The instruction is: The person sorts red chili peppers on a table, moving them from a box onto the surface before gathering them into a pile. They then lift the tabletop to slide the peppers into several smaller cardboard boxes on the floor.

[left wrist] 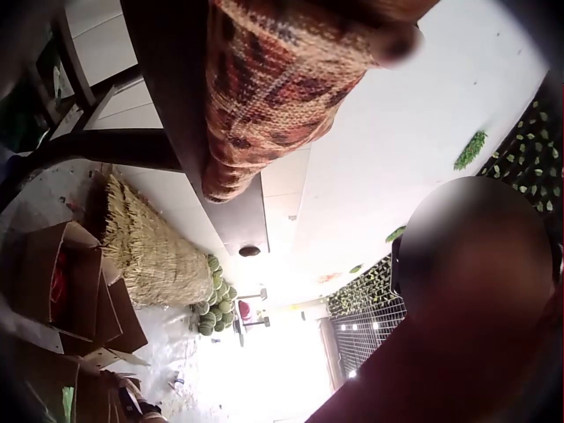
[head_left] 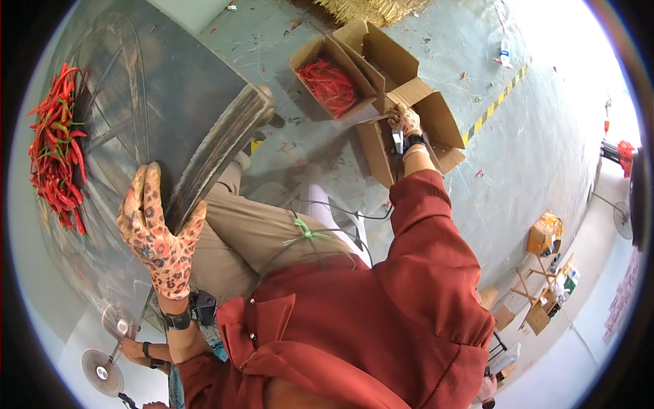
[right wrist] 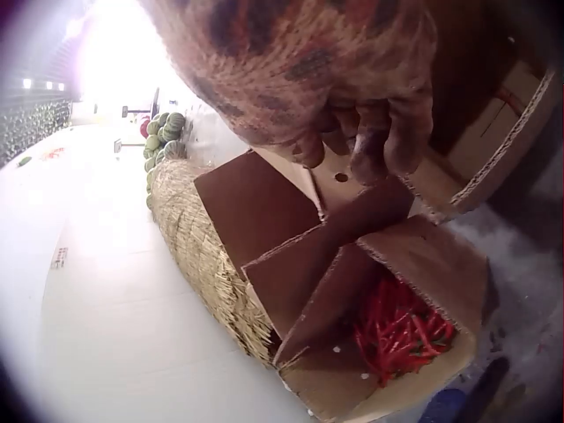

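Note:
My gloved left hand (head_left: 158,232) rests at the edge of a dark table (head_left: 197,75), with its fingers straight and its thumb spread apart. Nothing shows in its grasp. Left of it on the table lies a pile of red chillies (head_left: 58,150), a few with green stems. My right arm reaches down to an open cardboard box (head_left: 376,146) on the floor. There my gloved right hand (right wrist: 308,70) curls its fingers over the box's far edge, beside a flap with a round hole. The leopard-patterned glove hides its thumb.
Beside that box stand another open box (head_left: 402,58) and a box of red chillies (head_left: 327,85). A straw bundle (head_left: 371,8) lies farther off. A fan (head_left: 102,371) and another person's arm (head_left: 153,354) are at lower left. Yellow-black tape (head_left: 501,99) marks the floor.

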Available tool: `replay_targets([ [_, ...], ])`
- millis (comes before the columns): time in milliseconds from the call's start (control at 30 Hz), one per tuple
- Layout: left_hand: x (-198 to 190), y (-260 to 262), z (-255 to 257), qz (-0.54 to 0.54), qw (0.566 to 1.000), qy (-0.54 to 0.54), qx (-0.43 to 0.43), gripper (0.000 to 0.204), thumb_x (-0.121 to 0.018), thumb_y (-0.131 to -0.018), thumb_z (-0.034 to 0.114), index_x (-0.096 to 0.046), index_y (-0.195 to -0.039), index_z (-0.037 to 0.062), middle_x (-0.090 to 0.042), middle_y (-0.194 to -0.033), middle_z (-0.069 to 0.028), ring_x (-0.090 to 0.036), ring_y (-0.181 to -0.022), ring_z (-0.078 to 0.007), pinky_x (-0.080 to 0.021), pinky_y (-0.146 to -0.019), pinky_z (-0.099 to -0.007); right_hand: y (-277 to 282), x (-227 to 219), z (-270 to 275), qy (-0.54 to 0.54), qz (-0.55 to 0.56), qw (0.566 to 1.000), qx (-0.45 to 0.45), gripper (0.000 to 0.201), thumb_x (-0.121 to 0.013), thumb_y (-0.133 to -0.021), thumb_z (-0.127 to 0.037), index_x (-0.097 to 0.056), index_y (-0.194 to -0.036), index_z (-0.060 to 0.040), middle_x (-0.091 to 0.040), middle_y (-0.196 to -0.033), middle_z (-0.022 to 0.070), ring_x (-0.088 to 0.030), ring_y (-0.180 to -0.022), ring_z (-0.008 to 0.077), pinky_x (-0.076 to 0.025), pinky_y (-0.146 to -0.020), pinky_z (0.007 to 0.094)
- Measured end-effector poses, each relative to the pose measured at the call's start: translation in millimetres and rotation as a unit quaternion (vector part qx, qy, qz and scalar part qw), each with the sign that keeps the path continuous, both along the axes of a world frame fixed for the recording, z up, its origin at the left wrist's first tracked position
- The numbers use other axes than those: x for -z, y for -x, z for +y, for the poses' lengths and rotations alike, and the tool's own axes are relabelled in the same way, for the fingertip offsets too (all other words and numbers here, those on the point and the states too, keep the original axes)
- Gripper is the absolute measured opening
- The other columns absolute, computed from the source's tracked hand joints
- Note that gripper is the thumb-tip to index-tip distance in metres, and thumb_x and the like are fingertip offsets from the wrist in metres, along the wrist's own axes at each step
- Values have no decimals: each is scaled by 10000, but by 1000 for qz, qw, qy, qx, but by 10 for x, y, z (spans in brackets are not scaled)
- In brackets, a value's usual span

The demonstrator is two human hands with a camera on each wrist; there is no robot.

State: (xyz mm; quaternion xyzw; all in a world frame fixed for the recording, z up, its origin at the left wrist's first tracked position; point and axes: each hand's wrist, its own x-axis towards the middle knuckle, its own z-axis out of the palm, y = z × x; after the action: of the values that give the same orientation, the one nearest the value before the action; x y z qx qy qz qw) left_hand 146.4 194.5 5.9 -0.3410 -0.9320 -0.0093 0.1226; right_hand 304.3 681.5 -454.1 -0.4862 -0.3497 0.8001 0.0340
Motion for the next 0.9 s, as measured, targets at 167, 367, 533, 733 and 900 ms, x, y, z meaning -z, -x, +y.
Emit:
replay_targets([
  [167,1,-1,-3,8,1000,12,4,684,-738,-690,344,-510,-1279,81,-522,-1273,-94,-477,-1167,-274,-347,-985,-404,-331,-409,-366,-19,-51,995,81,218,-427,-908,-141,-531,-1085,-69,-601,-866,138,-589,-646,273,-480,-522,426],
  [367,31,12,-35,27,999,24,4,678,-724,-707,377,-511,-1278,79,-521,-1278,-96,-476,-1171,-266,-345,-982,-403,-136,-833,-437,-146,-57,979,133,310,-522,-905,-219,-506,-1158,-41,-606,-925,131,-605,-739,284,-511,-589,441],
  [533,19,-2,-19,22,999,30,-11,679,-727,-696,359,-513,-1278,84,-524,-1277,-87,-472,-1176,-261,-344,-985,-402,415,-1242,-314,-155,-92,968,176,485,-598,-887,-294,-443,-1270,-39,-623,-959,127,-623,-862,279,-528,-688,420],
  [733,32,-14,-25,23,1000,16,-14,683,-737,-682,334,-511,-1281,96,-524,-1276,-78,-474,-1171,-251,-346,-983,-399,596,-551,227,-676,-250,535,-440,494,-714,-713,-280,-565,-1136,-73,-660,-962,153,-616,-932,333,-485,-810,408],
  [900,5,-6,-26,12,1000,20,-16,697,-737,-670,338,-509,-1277,84,-522,-1279,-73,-477,-1164,-243,-343,-986,-406,712,-788,240,-695,-354,446,-438,475,-703,-677,-527,-643,-865,-95,-676,-864,97,-631,-892,253,-489,-785,348],
])
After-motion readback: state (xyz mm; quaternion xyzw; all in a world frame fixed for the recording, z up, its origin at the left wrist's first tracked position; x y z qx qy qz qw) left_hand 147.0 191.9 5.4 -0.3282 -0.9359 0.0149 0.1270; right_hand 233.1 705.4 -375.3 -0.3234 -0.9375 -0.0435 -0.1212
